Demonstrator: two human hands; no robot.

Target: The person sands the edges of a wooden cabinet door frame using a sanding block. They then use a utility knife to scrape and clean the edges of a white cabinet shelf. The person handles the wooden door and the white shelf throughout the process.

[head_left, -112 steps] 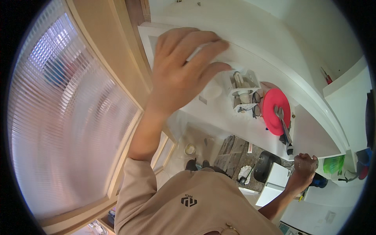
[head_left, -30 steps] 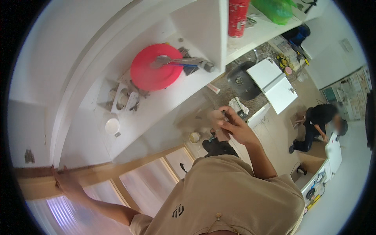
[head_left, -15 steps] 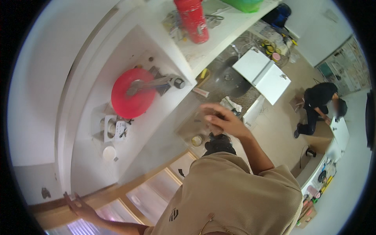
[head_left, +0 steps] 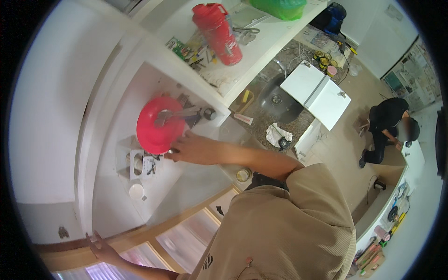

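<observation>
Red plate [head_left: 157,125] lies on the lower white shelf [head_left: 186,186], with a metal trowel-like tool [head_left: 179,113] resting across its top, blade on the plate and handle pointing toward the shelf edge. Right hand [head_left: 193,148] reaches in over the shelf; its fingertips are at the plate's lower rim, touching or just beside it, fingers curled loosely; whether it actually grips the rim cannot be told, since the knuckles hide the contact. Left hand [head_left: 100,246] is well apart, low in the view, fingers spread open and laid against the wooden window frame [head_left: 70,256], holding nothing. Just beside the plate, toward the wall, sit a small white fitting [head_left: 140,163] and a round white cap [head_left: 136,191]. On the upper shelf [head_left: 261,44] stands a red bottle [head_left: 217,32] among small loose hardware, with a green bag [head_left: 280,7] at its far end. Below, a sink [head_left: 280,100] set in a stone counter, a white panel [head_left: 315,93] laid over it. Another person in black [head_left: 387,128] crouches on the floor, far right.
</observation>
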